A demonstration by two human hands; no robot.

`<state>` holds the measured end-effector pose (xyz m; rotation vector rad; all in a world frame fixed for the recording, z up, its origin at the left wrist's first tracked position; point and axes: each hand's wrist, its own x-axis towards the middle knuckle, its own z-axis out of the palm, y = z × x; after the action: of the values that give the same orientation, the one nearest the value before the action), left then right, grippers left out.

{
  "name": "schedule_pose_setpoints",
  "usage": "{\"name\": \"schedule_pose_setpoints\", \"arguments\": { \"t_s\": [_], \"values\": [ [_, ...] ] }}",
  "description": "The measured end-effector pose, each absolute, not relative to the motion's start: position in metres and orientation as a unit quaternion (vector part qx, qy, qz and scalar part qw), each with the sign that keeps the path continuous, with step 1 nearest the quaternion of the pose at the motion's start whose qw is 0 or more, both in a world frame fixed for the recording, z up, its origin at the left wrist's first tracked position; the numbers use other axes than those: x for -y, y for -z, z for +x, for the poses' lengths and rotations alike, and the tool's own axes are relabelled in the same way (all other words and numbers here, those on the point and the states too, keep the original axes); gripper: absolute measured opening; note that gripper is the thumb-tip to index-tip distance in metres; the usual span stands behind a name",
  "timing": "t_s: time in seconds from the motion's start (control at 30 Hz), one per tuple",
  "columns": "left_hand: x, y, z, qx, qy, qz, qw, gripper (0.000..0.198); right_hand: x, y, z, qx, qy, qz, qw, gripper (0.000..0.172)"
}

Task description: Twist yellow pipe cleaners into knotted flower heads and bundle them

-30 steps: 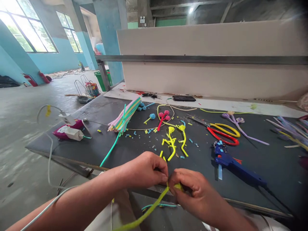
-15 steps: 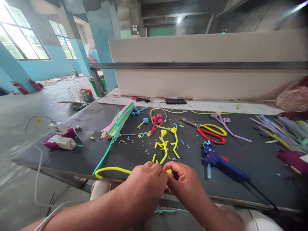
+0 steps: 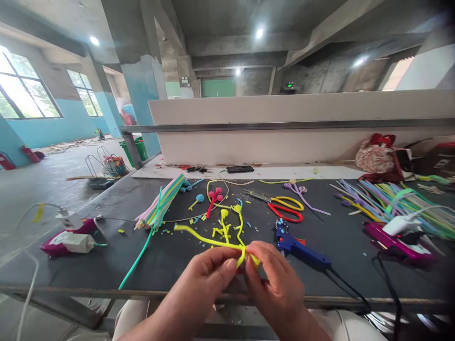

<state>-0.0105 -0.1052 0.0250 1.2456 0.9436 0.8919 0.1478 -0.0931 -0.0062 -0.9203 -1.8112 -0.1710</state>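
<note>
A yellow pipe cleaner runs leftward from between my two hands, its far end free above the table. My left hand pinches it near its bent part, thumb on top. My right hand has its fingers closed on the same yellow piece, where a small bunched lump shows beside the fingertips. Just beyond my hands lie yellow pipe-cleaner stems with knobbed tops. The fingers partly hide how the held piece is bent.
Red-and-yellow-handled scissors and a blue glue gun lie right of centre. Pipe-cleaner bundles lie left and right. Power strips with cords, a phone and small cut bits are on the dark table.
The view has tilted up and turned right. My hands have drawn slightly apart, and the yellow pipe cleaner's long end has swung from low by the table edge to higher over the table.
</note>
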Motion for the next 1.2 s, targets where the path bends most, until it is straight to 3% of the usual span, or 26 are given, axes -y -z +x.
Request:
{"name": "schedule_pose_setpoints", "arguments": {
  "t_s": [0.13,0.37,0.57,0.7,0.83,1.07,1.2],
  "values": [
    [0.105,-0.025,0.003,-0.382,-0.424,0.371,0.732,0.031,0.097,0.008,0.146,0.765,0.070,-0.367,0.525,0.020],
    [0.102,-0.013,0.002,-0.385,-0.466,0.323,0.728,0.034,0.099,0.008,0.143,0.781,0.020,-0.337,0.526,0.027],
    [0.098,-0.007,-0.014,-0.497,-0.459,0.485,0.554,0.021,0.103,0.005,0.133,0.755,-0.109,-0.392,0.514,0.012],
    [0.095,-0.008,-0.028,-0.501,-0.418,0.652,0.386,0.019,0.102,0.008,0.125,0.646,-0.378,-0.463,0.475,0.015],
    [0.090,-0.009,-0.038,-0.445,-0.386,0.768,0.253,0.025,0.099,0.014,0.117,0.491,-0.619,-0.416,0.451,0.024],
    [0.082,-0.007,-0.059,-0.333,-0.321,0.869,0.178,0.020,0.097,0.019,0.116,0.433,-0.702,-0.385,0.415,0.023],
    [0.082,-0.004,-0.065,-0.296,-0.281,0.906,0.110,0.028,0.097,0.019,0.117,0.410,-0.737,-0.369,0.390,0.020]
  ]
}}
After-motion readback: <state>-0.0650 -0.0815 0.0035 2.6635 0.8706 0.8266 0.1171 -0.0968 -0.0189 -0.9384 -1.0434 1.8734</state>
